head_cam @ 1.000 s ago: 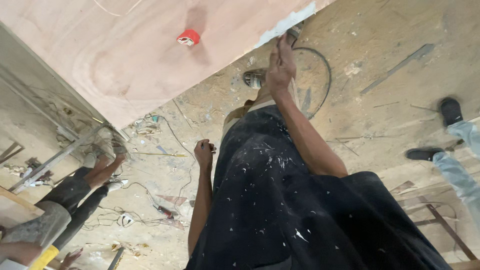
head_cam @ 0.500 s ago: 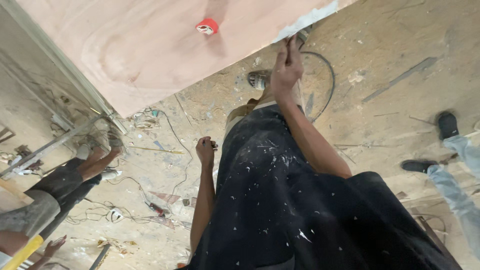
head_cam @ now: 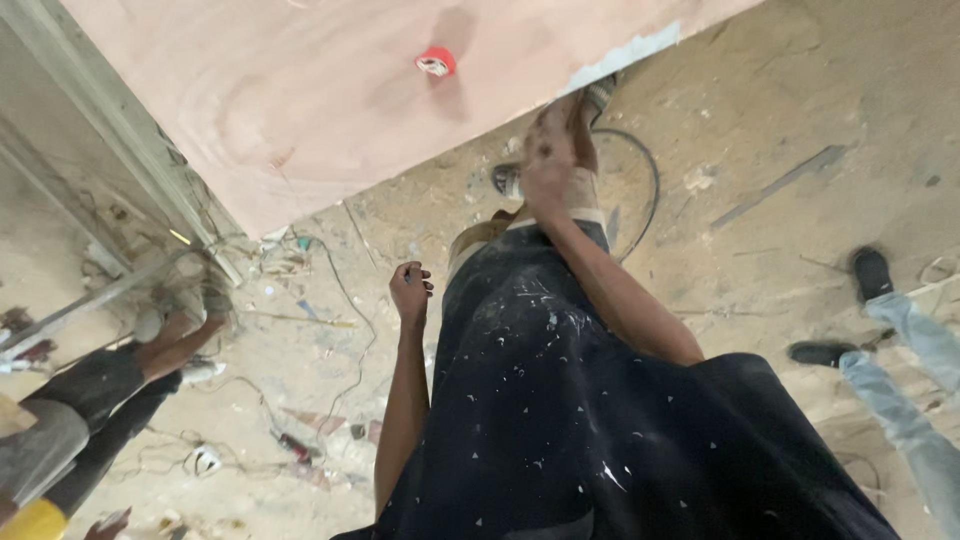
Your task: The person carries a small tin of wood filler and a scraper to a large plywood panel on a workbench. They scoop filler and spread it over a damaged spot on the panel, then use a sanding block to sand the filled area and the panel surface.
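Right hand [head_cam: 550, 165] drops a little from the plywood [head_cam: 300, 100] edge, blurred mid-swing, so its grip can't be told. Left hand [head_cam: 410, 290] hangs loosely curled, empty, by the hip. The sheet stays far left overhead, red tape roll [head_cam: 436, 62] on it.

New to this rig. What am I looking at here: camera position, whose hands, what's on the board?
There is one view, from a camera worn on the person's head, looking steeply down their own body, so the dark paint-flecked garment fills the middle. The right hand is raised to the edge of a large plywood board; blur hides whether it grips anything. The left hand hangs loosely curled at the side, apparently holding nothing. A small red roll, probably tape, lies on the board. Below is a dusty floor with cables and scraps. Other people's legs show at the left and right edges.
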